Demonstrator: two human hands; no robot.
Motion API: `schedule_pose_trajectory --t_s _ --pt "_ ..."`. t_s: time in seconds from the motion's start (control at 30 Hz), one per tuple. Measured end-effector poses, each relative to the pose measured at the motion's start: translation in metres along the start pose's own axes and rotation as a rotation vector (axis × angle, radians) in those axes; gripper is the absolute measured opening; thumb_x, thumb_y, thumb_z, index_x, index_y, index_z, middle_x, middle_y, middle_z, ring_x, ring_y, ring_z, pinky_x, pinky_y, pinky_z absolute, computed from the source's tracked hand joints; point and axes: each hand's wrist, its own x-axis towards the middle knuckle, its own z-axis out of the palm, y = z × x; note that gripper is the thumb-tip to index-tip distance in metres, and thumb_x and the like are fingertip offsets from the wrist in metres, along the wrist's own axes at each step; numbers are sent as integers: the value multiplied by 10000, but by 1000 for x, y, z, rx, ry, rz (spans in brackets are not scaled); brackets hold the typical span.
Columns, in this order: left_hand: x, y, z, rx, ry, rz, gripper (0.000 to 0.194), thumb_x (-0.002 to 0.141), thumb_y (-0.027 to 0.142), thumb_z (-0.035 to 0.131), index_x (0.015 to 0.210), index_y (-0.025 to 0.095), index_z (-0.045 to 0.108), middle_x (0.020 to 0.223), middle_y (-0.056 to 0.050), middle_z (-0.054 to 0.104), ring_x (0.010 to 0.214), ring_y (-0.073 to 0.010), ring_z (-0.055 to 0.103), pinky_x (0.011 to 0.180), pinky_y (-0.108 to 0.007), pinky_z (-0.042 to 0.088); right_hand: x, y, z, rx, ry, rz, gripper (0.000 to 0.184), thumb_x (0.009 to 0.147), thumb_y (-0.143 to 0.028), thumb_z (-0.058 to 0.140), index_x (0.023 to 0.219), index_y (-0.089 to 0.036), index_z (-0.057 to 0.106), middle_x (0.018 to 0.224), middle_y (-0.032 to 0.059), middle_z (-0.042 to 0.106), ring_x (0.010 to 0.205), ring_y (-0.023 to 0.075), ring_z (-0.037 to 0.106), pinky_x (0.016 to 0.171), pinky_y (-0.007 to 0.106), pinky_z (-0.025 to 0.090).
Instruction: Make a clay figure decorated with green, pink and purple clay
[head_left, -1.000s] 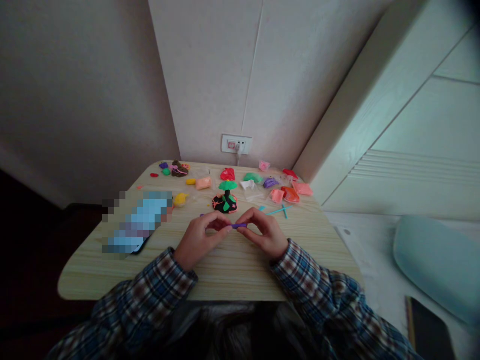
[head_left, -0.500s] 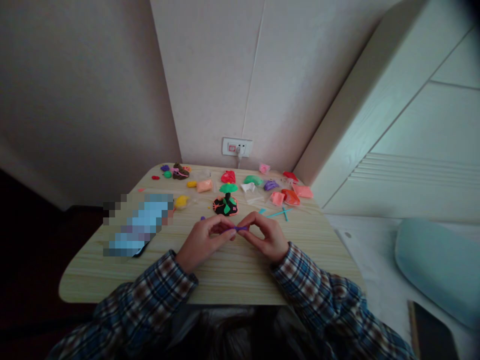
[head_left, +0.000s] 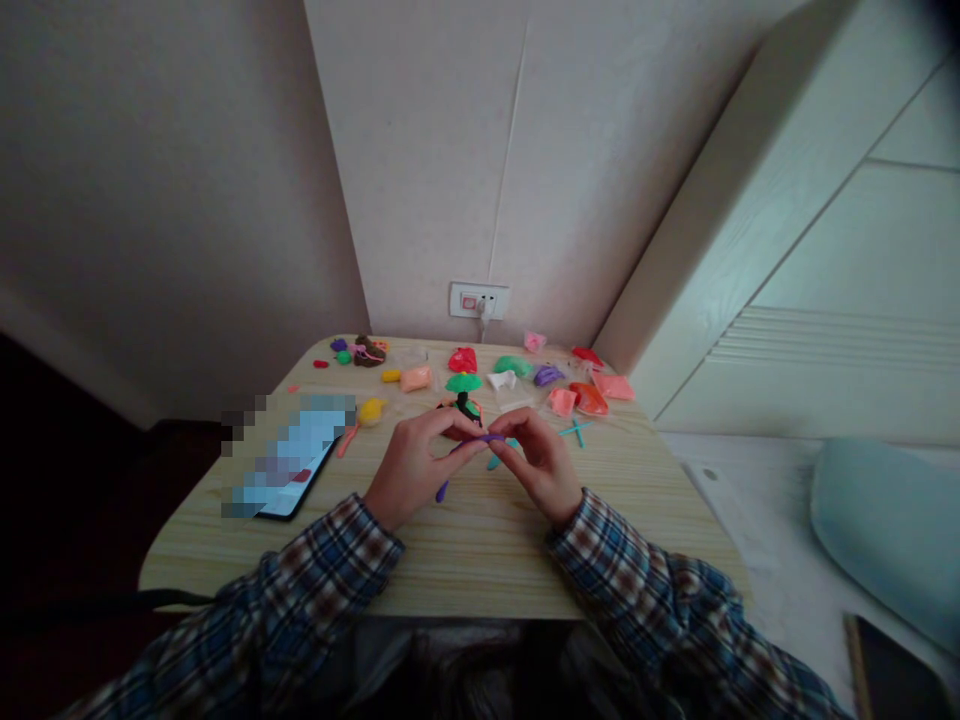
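A thin purple strip of modelling clay is stretched between my two hands above the table. My left hand pinches its left part between thumb and fingers, and my right hand pinches the right end. A rounded purple piece shows under my left hand; whether it joins the strip cannot be seen. Just behind my fingers stands a small clay model with a green cap-like top and a black base, partly covered by my hands. A teal flat tool shows between my hands.
Several bagged clay lumps, among them green, purple and orange-red, lie along the back of the wooden table. A phone lies left, near a yellow lump. Teal crossed sticks are at right.
Both hands have risen slightly and shifted right, now covering much of the clay model's base. More of the purple strip shows between them. The view has tilted a little.
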Motion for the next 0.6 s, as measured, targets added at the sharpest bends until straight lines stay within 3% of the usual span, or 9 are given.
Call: schedule_pose_trajectory --t_s 0.13,0.33,0.6 --pt "-1 -1 7 -104 22 -25 98 756 249 585 780 164 629 775 -23 661 729 -158 611 701 -261 482 -1 -1 0 27 8 -12 121 793 -284 576 876 -207 533 822 27 571 763 142 544 720 299 469" --pt "7 17 22 -182 42 -35 57 766 202 559 785 155 584 781 -24 647 719 -142 614 691 -248 490 -4 -6 -6 54 177 -46 65 799 -254 569 841 -216 539 772 16 547 736 145 529 680 295 451" --pt "21 51 37 62 80 36 48 789 148 513 777 158 559 789 -39 622 757 -164 587 694 -276 461 -2 -10 -16 78 442 -104 57 780 -237 589 828 -222 561 787 13 524 758 144 520 686 281 433"
